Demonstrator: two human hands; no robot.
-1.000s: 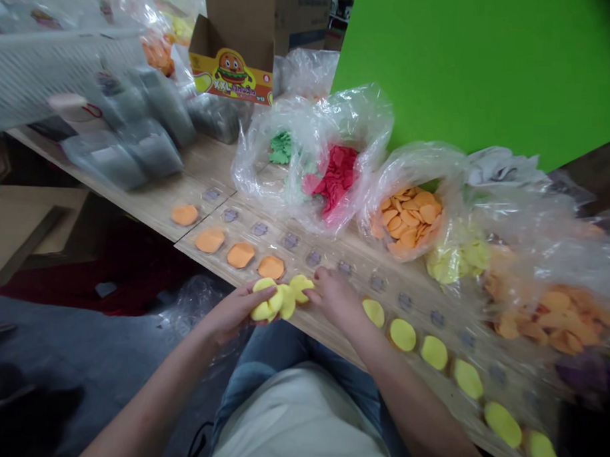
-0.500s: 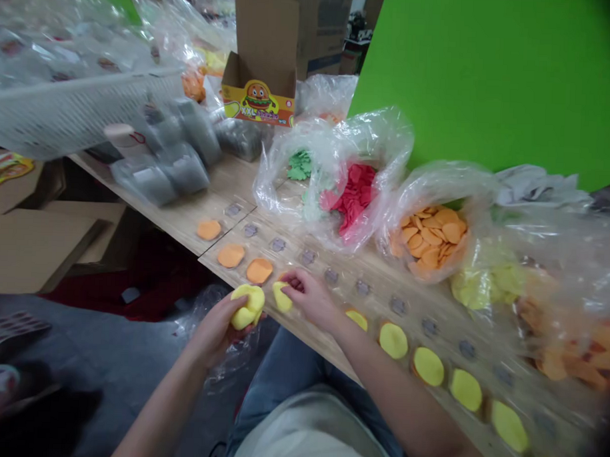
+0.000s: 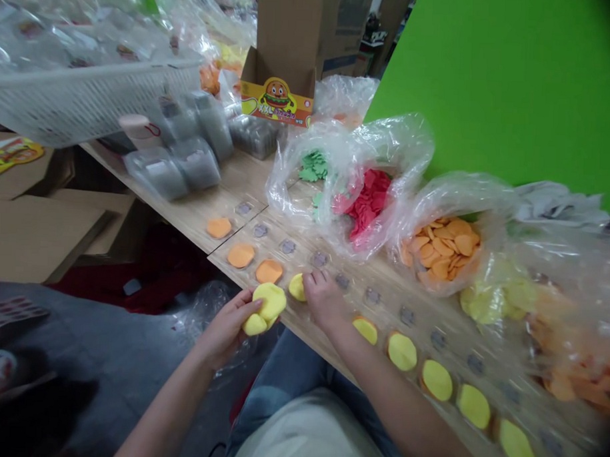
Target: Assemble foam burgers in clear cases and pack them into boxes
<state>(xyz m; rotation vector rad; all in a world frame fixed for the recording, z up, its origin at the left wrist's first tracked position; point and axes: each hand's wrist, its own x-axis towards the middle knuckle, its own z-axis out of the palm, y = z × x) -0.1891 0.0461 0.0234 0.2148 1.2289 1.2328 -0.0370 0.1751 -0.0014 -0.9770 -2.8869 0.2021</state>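
My left hand (image 3: 227,327) holds a small bunch of soft yellow foam discs (image 3: 265,309) against its palm, just off the board's front edge. My right hand (image 3: 325,299) rests on the wooden board (image 3: 302,308), its fingertips touching a single yellow disc (image 3: 297,287). Orange discs (image 3: 268,271) lie in a row to the left of that disc. Yellow discs on orange backing (image 3: 402,352) run along the front to the right. Small grey square marks (image 3: 318,259) line the board behind them.
Clear plastic bags hold green (image 3: 313,165), red (image 3: 368,204), orange (image 3: 444,245) and yellow (image 3: 497,298) cut pieces. Behind stand a burger-printed cardboard box (image 3: 277,101), a white mesh basket (image 3: 89,101) and grey packs (image 3: 197,165). A green panel (image 3: 510,82) fills the back right.
The view has swung, shifting everything right. The discs in my left hand have gathered into a tighter bunch, and one yellow disc now sits apart under my right fingertips.
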